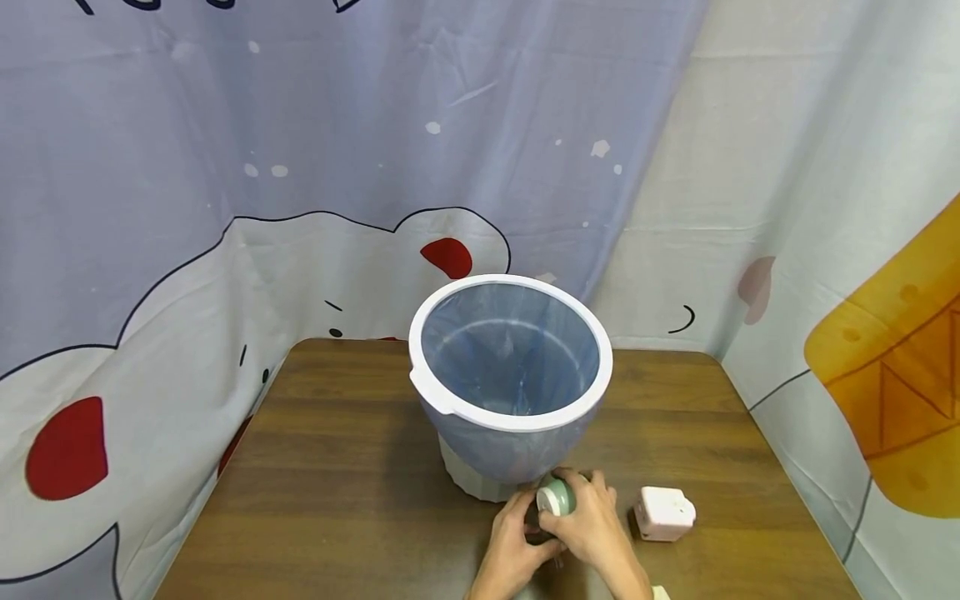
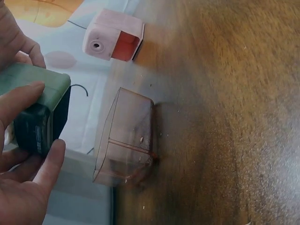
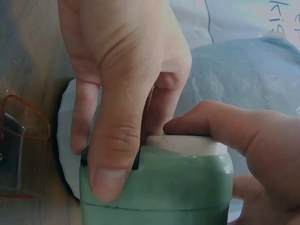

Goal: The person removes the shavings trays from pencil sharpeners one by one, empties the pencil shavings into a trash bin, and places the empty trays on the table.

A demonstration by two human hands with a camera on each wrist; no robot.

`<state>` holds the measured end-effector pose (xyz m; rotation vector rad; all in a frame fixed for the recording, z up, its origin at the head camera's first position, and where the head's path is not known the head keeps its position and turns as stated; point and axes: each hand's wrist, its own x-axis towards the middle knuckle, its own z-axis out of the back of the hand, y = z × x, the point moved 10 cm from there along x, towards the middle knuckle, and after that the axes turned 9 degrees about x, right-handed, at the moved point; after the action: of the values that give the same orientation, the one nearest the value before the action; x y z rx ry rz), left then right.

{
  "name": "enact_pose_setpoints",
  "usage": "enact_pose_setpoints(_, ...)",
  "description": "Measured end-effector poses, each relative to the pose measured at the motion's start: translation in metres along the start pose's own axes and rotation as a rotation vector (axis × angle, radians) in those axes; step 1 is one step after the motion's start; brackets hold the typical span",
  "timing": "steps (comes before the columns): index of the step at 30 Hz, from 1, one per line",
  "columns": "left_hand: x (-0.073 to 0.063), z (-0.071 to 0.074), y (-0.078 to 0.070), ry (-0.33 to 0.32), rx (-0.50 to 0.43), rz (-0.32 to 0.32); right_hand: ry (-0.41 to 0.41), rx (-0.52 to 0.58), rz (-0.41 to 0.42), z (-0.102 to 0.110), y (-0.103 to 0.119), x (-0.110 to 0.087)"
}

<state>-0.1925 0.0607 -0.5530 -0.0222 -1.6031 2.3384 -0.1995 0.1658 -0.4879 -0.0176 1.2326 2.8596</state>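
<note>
Both hands hold a green pencil sharpener (image 1: 565, 497) close in front of the bin. My left hand (image 1: 513, 542) grips its dark green end, with the thumb lying along the pale green body in the left wrist view. From the other side, my right hand (image 1: 592, 521) pinches it, one finger resting on the white part (image 3: 190, 145) in the right wrist view. On the table below stands a clear reddish shavings drawer (image 2: 129, 126) with bits inside. A pink pencil sharpener (image 1: 663, 513) sits to the right; its drawer opening (image 2: 125, 46) shows without a drawer.
A waste bin with a white rim (image 1: 517, 421) and a bluish liner (image 1: 495, 358) stands just beyond the hands. Small crumbs dot the wooden table (image 1: 352, 492) by the drawer. A printed curtain (image 1: 360, 125) hangs behind the table and along its sides.
</note>
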Motion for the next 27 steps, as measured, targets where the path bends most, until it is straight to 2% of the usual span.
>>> enact_pose_setpoints(9,-0.002,0.004,-0.002,-0.06,-0.003,-0.04,-0.019,-0.058,0.052,0.0,0.006,-0.001)
enact_pose_setpoints(14,-0.002,0.008,-0.003,-0.088,0.023,-0.042,-0.013,-0.041,0.061,-0.001,0.004,0.001)
enact_pose_setpoints(20,-0.004,0.007,-0.002,-0.089,0.072,-0.03,-0.012,-0.028,0.068,-0.001,0.0,0.002)
enact_pose_setpoints(27,-0.004,0.009,0.002,-0.085,0.077,0.0,-0.056,-0.071,0.07,0.013,-0.006,0.006)
